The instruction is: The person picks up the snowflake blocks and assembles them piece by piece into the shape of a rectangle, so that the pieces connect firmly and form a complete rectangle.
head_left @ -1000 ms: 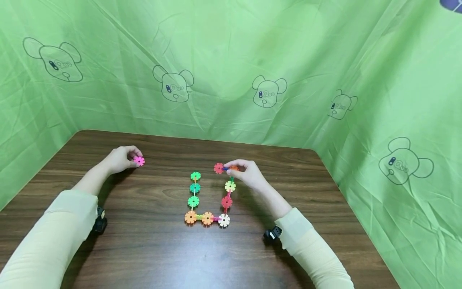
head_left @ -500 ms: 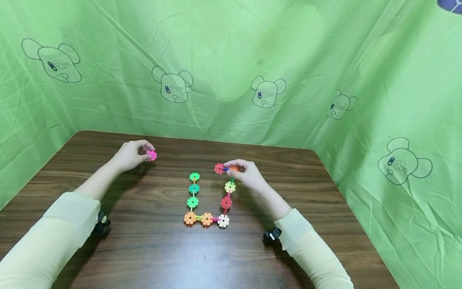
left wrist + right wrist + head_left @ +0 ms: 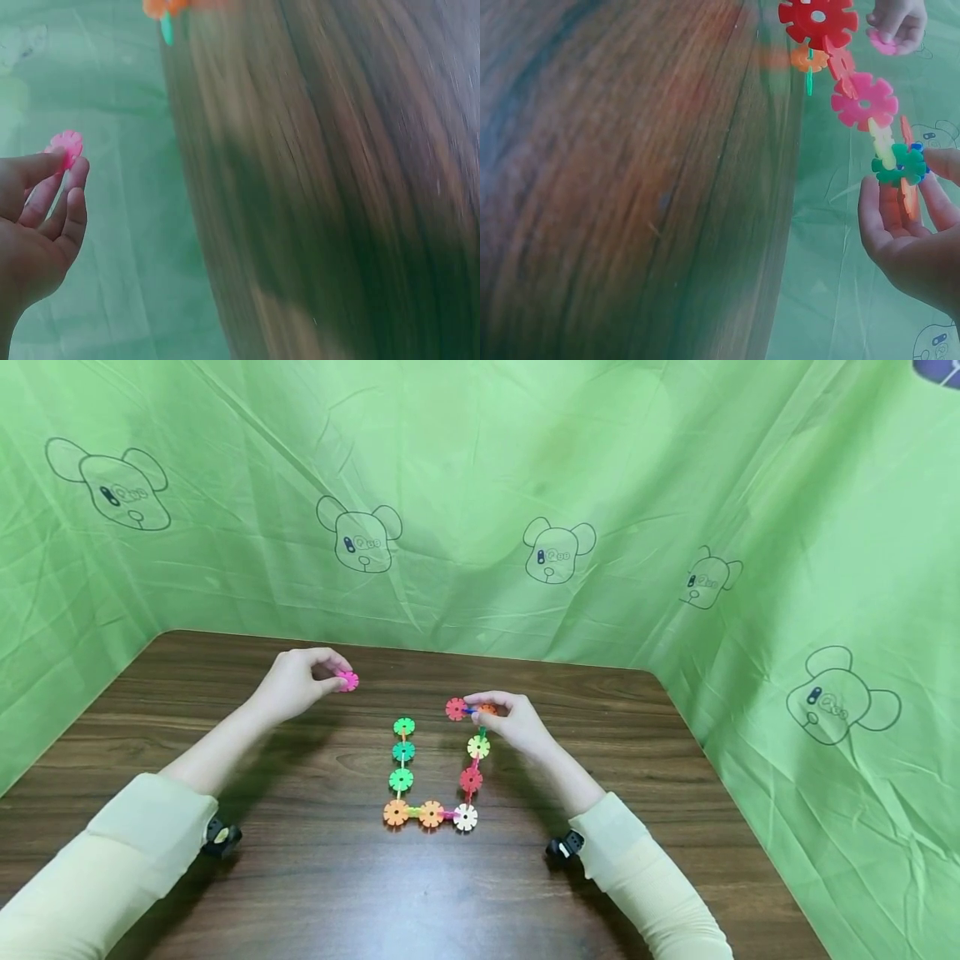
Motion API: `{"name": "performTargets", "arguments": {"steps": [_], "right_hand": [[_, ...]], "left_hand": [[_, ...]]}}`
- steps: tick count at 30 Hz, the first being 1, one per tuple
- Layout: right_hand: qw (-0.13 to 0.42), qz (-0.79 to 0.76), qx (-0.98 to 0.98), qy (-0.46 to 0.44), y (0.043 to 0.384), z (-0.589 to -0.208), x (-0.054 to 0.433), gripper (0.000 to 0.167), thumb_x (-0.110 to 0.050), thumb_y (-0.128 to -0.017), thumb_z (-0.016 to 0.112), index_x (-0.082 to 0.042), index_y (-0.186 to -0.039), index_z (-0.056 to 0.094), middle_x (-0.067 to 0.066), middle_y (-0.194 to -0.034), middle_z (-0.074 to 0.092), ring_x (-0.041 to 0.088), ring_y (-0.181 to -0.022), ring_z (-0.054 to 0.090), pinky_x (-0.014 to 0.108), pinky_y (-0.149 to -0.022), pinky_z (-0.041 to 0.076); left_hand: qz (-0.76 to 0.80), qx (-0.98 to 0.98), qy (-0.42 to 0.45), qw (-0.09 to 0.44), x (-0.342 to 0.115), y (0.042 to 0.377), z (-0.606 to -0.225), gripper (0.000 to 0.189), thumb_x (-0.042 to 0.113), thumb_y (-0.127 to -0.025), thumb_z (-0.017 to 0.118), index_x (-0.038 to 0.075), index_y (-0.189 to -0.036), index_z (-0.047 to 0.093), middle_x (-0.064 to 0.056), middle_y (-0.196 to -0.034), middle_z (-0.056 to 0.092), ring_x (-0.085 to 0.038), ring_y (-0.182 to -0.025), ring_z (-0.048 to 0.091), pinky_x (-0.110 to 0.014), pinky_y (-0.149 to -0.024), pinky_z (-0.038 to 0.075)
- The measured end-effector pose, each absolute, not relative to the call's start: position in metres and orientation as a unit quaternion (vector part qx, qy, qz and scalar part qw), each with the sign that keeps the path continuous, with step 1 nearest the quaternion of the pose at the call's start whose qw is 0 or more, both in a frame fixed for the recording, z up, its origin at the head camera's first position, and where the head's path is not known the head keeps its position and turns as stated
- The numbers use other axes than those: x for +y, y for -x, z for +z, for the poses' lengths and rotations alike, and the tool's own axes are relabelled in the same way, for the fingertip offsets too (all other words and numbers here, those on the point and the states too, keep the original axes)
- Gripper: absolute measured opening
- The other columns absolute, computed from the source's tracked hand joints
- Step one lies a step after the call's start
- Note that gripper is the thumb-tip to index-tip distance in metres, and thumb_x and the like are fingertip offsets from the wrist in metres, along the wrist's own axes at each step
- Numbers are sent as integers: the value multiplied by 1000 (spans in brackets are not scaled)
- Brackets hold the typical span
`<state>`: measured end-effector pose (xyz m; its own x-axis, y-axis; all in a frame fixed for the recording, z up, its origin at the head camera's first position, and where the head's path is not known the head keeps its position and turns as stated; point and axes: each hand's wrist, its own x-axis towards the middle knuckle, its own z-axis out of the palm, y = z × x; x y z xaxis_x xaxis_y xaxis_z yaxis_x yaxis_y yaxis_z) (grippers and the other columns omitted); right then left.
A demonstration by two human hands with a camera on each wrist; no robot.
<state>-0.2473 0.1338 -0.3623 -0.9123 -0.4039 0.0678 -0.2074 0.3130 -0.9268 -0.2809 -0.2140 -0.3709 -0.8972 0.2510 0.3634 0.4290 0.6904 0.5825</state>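
Note:
Above the table's far left part, my left hand pinches a pink notched snowflake disc between thumb and fingers. The left wrist view also has this pink disc at the fingertips. My right hand grips the far right corner of a U-shaped chain of interlocking snowflake discs, around an orange disc and an edge-on blue disc. A red disc sticks out leftward from that grip. The chain's left arm ends in a green disc. Fingers partly cover the orange disc.
The brown wooden table bears the chain near its middle. A green curtain with printed bear heads hangs behind and along the sides. Dark wrist cameras sit under both cuffs, the left one near the tabletop.
My left hand has moved rightward with the pink disc, toward the chain, and slightly up in the picture. The right hand and the chain have stayed nearly still.

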Motion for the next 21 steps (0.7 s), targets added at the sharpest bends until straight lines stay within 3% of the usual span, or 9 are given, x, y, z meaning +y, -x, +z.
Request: {"name": "performTargets", "arguments": {"steps": [4, 8, 12, 18, 21], "right_hand": [[90, -552, 808, 184, 248, -362, 132, 28, -3, -91, 60, 3, -118, 63, 22, -95, 67, 34, -89, 63, 40, -77, 54], [91, -552, 808, 182, 249, -361, 130, 28, -4, -90, 61, 3, -118, 63, 16, -91, 69, 43, -93, 61, 44, -78, 54], [89, -558, 805, 183, 249, -360, 130, 28, -3, -90, 60, 3, -117, 63, 14, -89, 69, 33, -88, 64, 56, -84, 49], [92, -561, 802, 187, 248, -360, 130, 27, -3, -91, 59, 3, -117, 63, 24, -92, 68, 11, -77, 63, 58, -86, 48], [93, -564, 799, 188, 248, -361, 130, 28, -2, -91, 59, 4, -117, 63, 25, -93, 67, 8, -76, 63, 57, -87, 47]], "left_hand": [[-367, -901, 191, 132, -201, 273, -366, 10, 10, -83, 72, 13, -93, 70, -2, -83, 70, -15, -71, 64, -23, -59, 49], [-383, -894, 190, 132, -187, 266, -363, 13, 10, -83, 72, 13, -95, 70, -2, -84, 70, -14, -71, 64, -23, -60, 50], [-400, -885, 196, 137, -171, 260, -362, 12, 10, -82, 73, 13, -93, 69, 0, -83, 70, -14, -70, 65, -24, -60, 52], [-419, -867, 221, 154, -148, 253, -371, 10, 11, -81, 74, 14, -88, 67, 3, -80, 71, -9, -68, 65, -24, -60, 53], [-416, -865, 230, 159, -138, 251, -378, 10, 11, -82, 74, 13, -86, 66, 3, -80, 70, -7, -68, 65, -24, -60, 53]]}}
